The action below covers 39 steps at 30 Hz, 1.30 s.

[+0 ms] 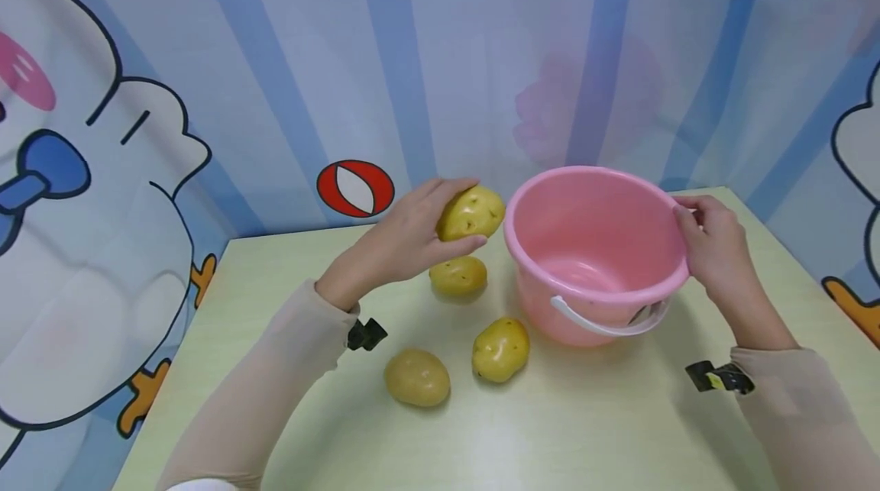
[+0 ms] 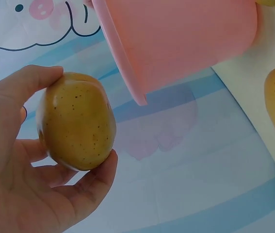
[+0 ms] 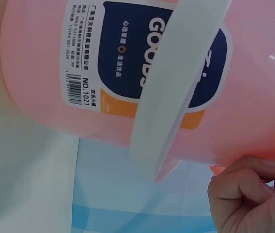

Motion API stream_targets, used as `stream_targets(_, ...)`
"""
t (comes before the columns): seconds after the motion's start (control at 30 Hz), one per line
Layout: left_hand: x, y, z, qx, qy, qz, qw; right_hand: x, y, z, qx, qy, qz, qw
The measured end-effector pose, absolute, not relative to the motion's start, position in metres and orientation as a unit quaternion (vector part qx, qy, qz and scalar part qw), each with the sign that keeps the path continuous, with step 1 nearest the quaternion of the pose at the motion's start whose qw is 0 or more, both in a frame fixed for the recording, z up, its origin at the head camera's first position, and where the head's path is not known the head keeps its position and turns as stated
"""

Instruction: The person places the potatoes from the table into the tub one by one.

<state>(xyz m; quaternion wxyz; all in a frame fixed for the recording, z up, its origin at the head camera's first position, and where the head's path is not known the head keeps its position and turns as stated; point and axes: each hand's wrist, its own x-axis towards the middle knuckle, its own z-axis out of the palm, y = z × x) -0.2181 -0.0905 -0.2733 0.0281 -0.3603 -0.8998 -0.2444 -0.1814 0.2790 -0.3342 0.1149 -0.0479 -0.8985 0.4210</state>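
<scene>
My left hand [image 1: 406, 235] grips a yellow potato [image 1: 473, 214] between thumb and fingers, held up just left of the pink bucket's rim. In the left wrist view the same potato [image 2: 78, 121] shows dark specks. My right hand [image 1: 718, 243] pinches the right side of the rim of the pink bucket [image 1: 598, 289]. Inside, the bucket shows a bare bottom. Its white handle [image 1: 605, 327] hangs down at the front, and the right wrist view shows a printed label [image 3: 122, 58] behind the handle [image 3: 169, 82].
Three more potatoes lie on the pale table [image 1: 550, 430]: one [image 1: 458, 277] below the left hand, one [image 1: 500, 350] in front of the bucket, and one [image 1: 417, 378] nearer the front. A striped cartoon curtain [image 1: 467, 79] stands behind the table.
</scene>
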Motion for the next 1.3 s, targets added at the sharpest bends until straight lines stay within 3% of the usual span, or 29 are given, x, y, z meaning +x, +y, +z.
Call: stream_targets(1.3,-0.228,-0.038,-0.255,-0.421,-0.869,-0.259,0.013,-0.181,0.277,-0.337,-0.050,-0.891,0.436,0.116)
